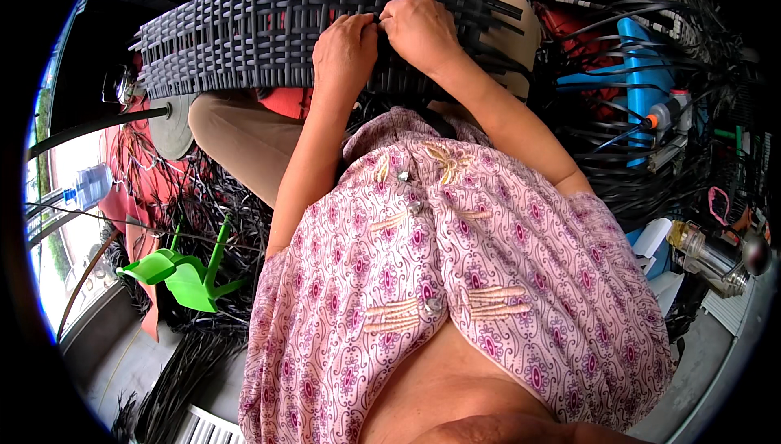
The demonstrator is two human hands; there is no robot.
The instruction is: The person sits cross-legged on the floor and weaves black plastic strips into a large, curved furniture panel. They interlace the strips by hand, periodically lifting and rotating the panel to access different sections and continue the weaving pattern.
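A long, curved panel woven from black flat strips (228, 33) lies across my lap, with loose strip ends sticking out at its right end. Just right of its middle, my left hand (346, 50) is closed with its fingertips pinched on the weave. Close beside it, almost touching, my right hand (419, 33) is also closed on the weave, fingers curled down. Whatever strand sits between the fingertips is mostly hidden by the hands. Open gaps show in the weave left of my left hand.
Loose black strips (602, 131) heap up at the right, around a blue plastic piece (643, 62) and a small bottle with an orange tip (663, 115). A glass jar (691, 245) stands lower right. At left are a bright green plastic stool (195, 281) and a clear water bottle (91, 186).
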